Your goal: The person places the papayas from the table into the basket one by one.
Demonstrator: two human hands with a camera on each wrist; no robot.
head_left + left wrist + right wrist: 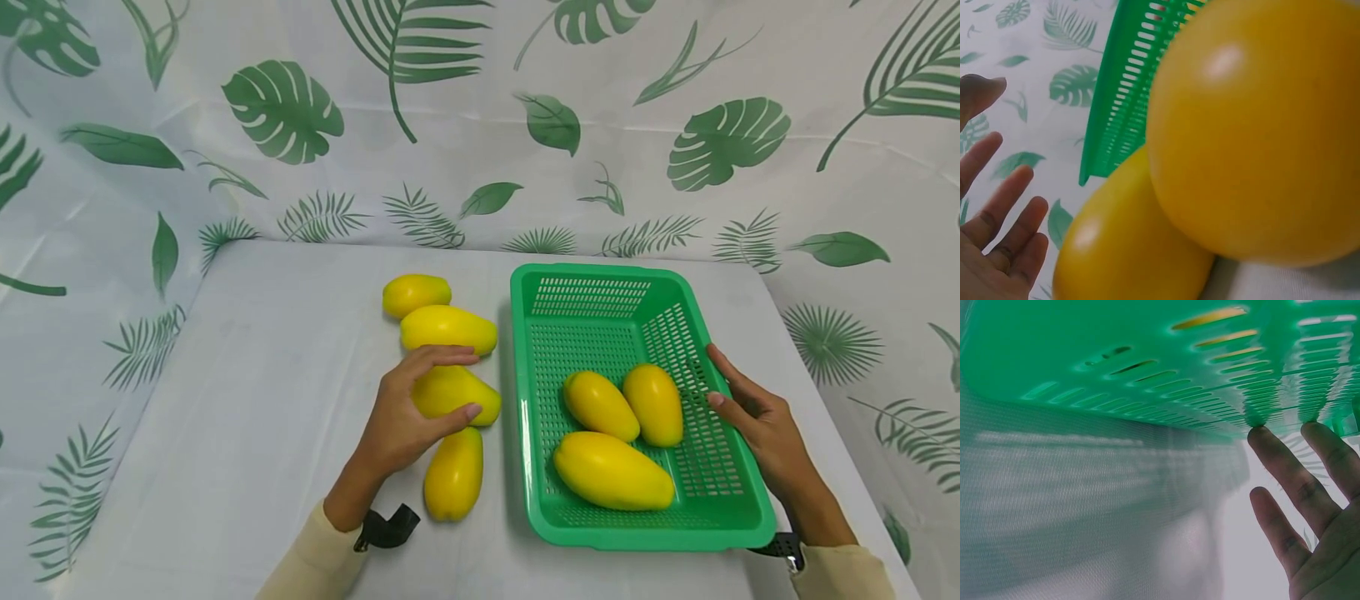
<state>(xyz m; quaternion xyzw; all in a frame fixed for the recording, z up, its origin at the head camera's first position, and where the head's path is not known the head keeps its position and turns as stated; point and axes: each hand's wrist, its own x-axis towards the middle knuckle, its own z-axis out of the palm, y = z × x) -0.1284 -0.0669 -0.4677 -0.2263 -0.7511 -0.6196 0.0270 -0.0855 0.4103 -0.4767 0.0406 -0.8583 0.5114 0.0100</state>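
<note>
Left hand [405, 417], thumb and fingers apart about a yellow fruit [467, 397], should close gently while the right hand [772, 437], pinching the green basket [529, 467], holds still.

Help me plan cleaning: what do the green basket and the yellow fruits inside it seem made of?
Green basket: probably moulded plastic, smooth, shiny, given its slotted walls.
Yellow fruits: glossy natural skin or plastic imitation, unclear; smooth surfaces show highlights.

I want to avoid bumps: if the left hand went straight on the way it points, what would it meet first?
Probably the yellow fruit seen within the curve of the left hand. Its height is unclear, though; if it passed above that fruit, it might meet the green basket first.
</note>
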